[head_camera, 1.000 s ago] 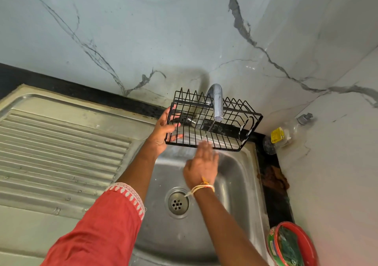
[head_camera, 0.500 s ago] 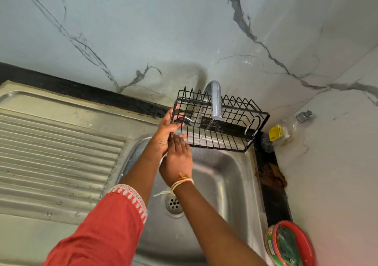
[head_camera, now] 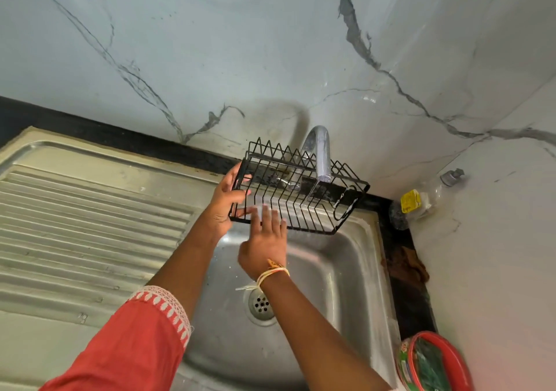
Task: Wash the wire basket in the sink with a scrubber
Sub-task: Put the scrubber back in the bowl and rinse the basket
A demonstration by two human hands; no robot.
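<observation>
A black wire basket (head_camera: 313, 210) hangs tilted over the steel sink (head_camera: 346, 270), right under the chrome tap (head_camera: 320, 153), from which a thin stream of water falls through it. My left hand (head_camera: 224, 202) grips the basket's left end. My right hand (head_camera: 266, 241) is below the basket's near edge with straight fingers touching the wires. I see no scrubber in either hand. The drain (head_camera: 261, 304) shows between my forearms.
A ribbed steel drainboard (head_camera: 90, 225) spreads to the left. At the right corner lie a clear bottle with a yellow label (head_camera: 421, 202), a brown rag (head_camera: 404, 265), and a round red-rimmed tub with green contents (head_camera: 433, 363). Marble walls close off the back and right.
My right hand slid left along the basket's underside, then came back toward the middle with fingers spread flat. The basket tilted slightly while my left hand kept its grip.
</observation>
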